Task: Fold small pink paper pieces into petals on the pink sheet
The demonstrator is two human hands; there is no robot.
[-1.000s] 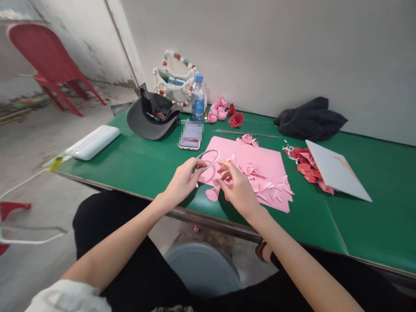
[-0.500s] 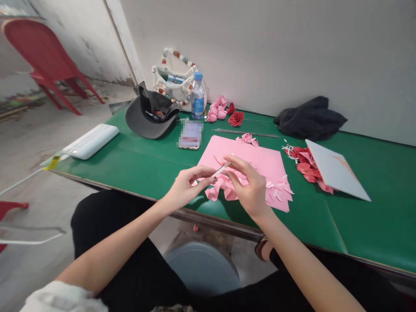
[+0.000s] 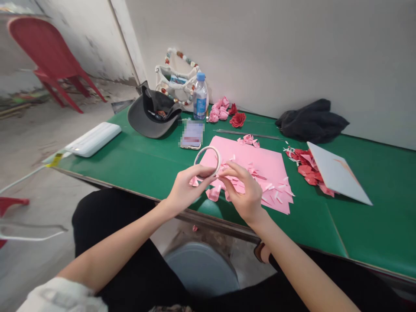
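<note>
Craft workshop: green workbench (image 3: 373, 229), concrete floor (image 3: 42, 130), paper roses (image 3: 219, 110).

Your left hand (image 3: 190, 190) holds up a thin roll of white tape (image 3: 206, 147), with your right hand (image 3: 243, 193) just beside it. Both are over a pink paper sheet (image 3: 260, 158) strewn with cut scraps (image 3: 268, 187), near the green bench's (image 3: 146, 160) front edge. Paper roses (image 3: 238, 120) and a water bottle (image 3: 200, 97) stand along the back edge.

A white ring of tape (image 3: 207, 147) sits in the left fingers (image 3: 198, 177). Below the right fingers (image 3: 232, 170) lies pink paper (image 3: 260, 162), scattered with paler pink and white scraps, on a green table (image 3: 146, 158). Well past those fingers, red petals (image 3: 307, 170) pile up.
</note>
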